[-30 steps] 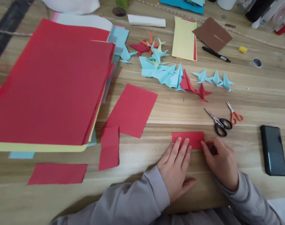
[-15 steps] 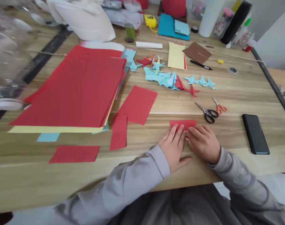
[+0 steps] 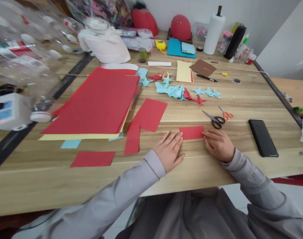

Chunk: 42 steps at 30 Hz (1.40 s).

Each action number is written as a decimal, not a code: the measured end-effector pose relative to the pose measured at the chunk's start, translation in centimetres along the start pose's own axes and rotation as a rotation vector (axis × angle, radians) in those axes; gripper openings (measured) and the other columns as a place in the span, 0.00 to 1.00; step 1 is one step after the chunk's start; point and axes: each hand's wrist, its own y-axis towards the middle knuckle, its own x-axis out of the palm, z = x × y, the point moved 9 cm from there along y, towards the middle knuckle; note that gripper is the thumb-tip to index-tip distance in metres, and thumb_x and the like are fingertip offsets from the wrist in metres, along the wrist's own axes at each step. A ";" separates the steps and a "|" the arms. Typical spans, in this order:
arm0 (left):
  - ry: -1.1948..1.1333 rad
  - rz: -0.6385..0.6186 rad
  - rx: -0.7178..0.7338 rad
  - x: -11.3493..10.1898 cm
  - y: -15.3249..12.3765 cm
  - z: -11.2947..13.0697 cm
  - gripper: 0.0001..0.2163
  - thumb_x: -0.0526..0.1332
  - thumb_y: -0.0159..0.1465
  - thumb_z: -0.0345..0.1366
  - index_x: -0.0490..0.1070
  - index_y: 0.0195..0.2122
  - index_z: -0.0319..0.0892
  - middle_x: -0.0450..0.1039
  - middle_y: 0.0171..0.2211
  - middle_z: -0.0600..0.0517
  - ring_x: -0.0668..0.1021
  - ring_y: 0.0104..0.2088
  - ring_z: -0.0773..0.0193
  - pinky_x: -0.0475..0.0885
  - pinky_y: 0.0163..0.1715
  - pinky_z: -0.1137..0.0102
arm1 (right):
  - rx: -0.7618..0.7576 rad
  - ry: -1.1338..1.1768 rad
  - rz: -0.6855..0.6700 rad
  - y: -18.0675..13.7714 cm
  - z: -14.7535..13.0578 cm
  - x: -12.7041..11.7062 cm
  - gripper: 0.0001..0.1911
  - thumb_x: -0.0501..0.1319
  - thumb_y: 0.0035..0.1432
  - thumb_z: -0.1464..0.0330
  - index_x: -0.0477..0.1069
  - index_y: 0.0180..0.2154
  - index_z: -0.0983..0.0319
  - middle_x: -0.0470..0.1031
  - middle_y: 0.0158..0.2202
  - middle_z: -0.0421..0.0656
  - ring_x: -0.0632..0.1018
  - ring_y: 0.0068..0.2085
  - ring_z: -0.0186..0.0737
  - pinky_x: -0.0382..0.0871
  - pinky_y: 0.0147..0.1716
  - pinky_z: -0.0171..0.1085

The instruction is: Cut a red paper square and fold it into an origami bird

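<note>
A small red paper rectangle point(image 3: 191, 133) lies flat on the table between my hands, its whole face showing. My left hand point(image 3: 168, 150) rests flat with fingers stretched out, the fingertips touching the paper's left end. At the other end, my right hand point(image 3: 219, 144) has curled fingers closed on the right edge. Just beyond it lie black-handled scissors point(image 3: 217, 122) and smaller orange-handled scissors point(image 3: 227, 114). Left of my hands are a larger red sheet point(image 3: 151, 114), an upright red strip point(image 3: 132, 139) and another red rectangle point(image 3: 93, 159).
A stack of large red sheets point(image 3: 99, 103) covers the left side. Folded blue paper cranes point(image 3: 175, 91) and red cranes point(image 3: 188, 94) lie farther back. A black phone point(image 3: 263, 137) is at the right. Plastic bottles point(image 3: 34, 69) crowd the left edge; a white roll point(image 3: 214, 35) stands behind.
My hands have moved apart, from lying over the red paper's near part to its two ends, uncovering it. The camera view has tilted up, showing more of the back of the table.
</note>
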 end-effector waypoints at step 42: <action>0.253 0.360 0.208 -4.8 4.4 -2.3 0.12 0.53 0.65 0.31 0.76 0.32 0.39 0.80 0.32 0.48 0.79 0.35 0.62 0.71 0.39 0.65 | -0.035 -0.132 0.058 4.8 1.8 0.9 0.13 0.52 0.60 0.75 0.74 0.29 0.62 0.78 0.29 0.45 0.73 0.33 0.39 0.63 0.42 0.42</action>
